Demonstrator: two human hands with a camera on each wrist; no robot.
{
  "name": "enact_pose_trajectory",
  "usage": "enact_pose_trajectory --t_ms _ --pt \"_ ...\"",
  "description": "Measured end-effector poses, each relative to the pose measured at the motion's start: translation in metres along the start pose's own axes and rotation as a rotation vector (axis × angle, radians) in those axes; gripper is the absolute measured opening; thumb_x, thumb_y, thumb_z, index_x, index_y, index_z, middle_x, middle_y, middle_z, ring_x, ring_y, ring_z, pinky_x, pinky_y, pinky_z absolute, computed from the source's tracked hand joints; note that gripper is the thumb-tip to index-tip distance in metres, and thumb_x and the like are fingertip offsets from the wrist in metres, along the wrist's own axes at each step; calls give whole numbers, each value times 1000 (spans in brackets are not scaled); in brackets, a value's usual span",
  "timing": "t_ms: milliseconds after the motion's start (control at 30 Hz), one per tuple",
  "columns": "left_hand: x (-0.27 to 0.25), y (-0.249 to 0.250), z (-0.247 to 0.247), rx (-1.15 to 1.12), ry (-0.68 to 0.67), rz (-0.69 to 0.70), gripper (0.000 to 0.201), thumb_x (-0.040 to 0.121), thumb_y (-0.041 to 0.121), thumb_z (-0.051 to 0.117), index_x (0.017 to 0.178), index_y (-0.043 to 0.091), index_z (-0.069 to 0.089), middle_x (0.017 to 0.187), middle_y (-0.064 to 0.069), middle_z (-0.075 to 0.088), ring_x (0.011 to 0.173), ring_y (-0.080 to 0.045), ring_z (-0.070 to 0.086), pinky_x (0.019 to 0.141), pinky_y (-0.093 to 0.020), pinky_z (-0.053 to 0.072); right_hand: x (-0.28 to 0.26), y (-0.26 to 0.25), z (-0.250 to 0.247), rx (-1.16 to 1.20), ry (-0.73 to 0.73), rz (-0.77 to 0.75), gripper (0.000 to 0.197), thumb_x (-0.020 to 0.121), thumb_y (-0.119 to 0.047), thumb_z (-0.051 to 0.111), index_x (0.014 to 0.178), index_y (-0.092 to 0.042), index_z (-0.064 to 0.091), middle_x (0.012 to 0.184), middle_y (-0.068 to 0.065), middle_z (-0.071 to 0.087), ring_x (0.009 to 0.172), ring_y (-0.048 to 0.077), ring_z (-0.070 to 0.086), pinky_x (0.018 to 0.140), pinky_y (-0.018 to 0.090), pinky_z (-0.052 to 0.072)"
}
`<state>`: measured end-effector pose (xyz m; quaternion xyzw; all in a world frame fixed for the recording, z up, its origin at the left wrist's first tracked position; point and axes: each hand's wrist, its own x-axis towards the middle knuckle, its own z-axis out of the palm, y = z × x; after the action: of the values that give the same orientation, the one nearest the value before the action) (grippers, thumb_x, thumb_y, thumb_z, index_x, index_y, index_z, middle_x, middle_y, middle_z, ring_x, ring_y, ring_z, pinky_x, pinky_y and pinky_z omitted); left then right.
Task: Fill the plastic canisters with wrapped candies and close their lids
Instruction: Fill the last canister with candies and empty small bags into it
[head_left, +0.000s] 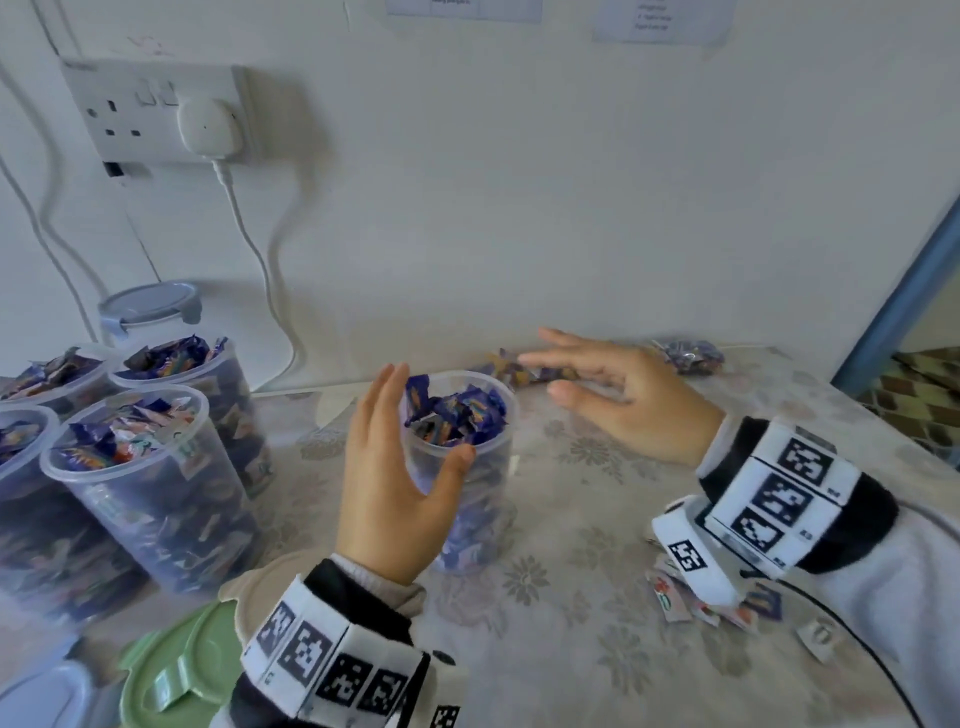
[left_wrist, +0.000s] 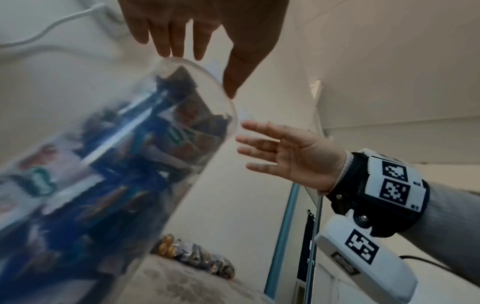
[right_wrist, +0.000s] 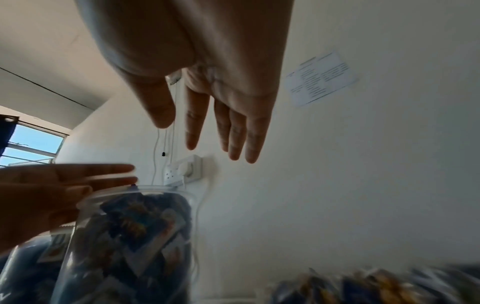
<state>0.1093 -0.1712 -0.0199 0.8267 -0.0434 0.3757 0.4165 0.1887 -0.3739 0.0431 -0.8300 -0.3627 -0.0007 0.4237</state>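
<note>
Head view: canister (head_left: 462, 467) upright between both hands — left hand (head_left: 395, 467) nearest.

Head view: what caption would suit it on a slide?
Left hand steadies a candy-filled canister; the open right hand hovers beside it.

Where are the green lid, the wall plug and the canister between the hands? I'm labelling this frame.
green lid (head_left: 179, 670): head view, on its flat top near the tab.
wall plug (head_left: 208, 127): head view, on its white body.
canister (head_left: 475, 499): head view, on its clear side wall.
</note>
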Motion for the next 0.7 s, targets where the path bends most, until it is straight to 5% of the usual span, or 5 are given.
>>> enact_pose_trajectory --t_ms 100,200,433,533,700 --pt "-14 30 13 62 162 178 33 76 21 55 106 8 56 107 -3 51 100 -17 48 91 -20 37 -39 22 -20 -21 19 133 31 94 -22 52 116 -43 53 135 -15 50 128 -8 40 108 23 36" --pt "-37 53 45 -110 -127 229 17 79 17 54 97 20 55 90 9 51 83 -2 46 76 -10 35 -86 49 -30 -50 -18 336 28 96 -24 48 117 -41 50 129 -19 52 123 -3 47 106 24 38" --pt "-62 57 149 280 -1146 28 63 94 35 48 146 16 19 153 -4 18 139 -20 20 114 -31 19 -191 111 -20 -341 -266 718 83 83 -75 32 149 -27 15 159 0 6 146 14 6 115 24 10" --pt "-58 57 175 478 -1372 42 75 95 39 43 148 17 -6 156 -7 -13 145 -22 -4 117 -36 4 -215 133 -14 -309 -256 691 127 41 -100 -5 149 -35 2 159 -5 -7 146 12 -6 117 33 0" --pt "-63 56 193 611 -1461 184 67 96 24 43 149 13 2 157 -9 -5 144 -24 -1 117 -38 8 -215 148 0 -336 -213 530 91 61 -86 -4 143 -46 -8 155 -18 -8 144 7 -10 115 33 -9"
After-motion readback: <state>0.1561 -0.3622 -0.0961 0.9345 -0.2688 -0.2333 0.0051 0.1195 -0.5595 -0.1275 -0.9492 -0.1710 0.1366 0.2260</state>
